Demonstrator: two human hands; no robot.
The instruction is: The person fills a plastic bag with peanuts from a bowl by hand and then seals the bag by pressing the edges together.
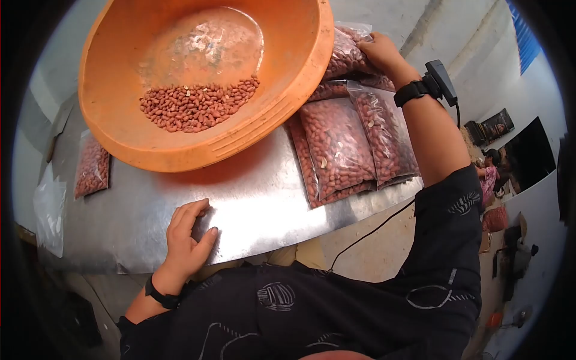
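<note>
My right hand (384,53) reaches to the back right, its fingers closed on the edge of a clear plastic bag of peanuts (347,55). That bag lies at the far end of a pile of similar bags (339,144), filled with reddish peanuts. My left hand (189,233) rests near the front edge of the metal table, holding nothing, its fingers apart and slightly bent. Beyond it stands a large orange basin (204,150) with a heap of loose peanuts (198,107) at its bottom. The basin's rim hides part of the bags beside it.
The metal table (138,222) has another bag of peanuts (93,167) at its left, next to clear plastic bags (50,210) on the edge. A black cable (375,231) hangs near the right front edge. Another person (489,177) is in the background at right.
</note>
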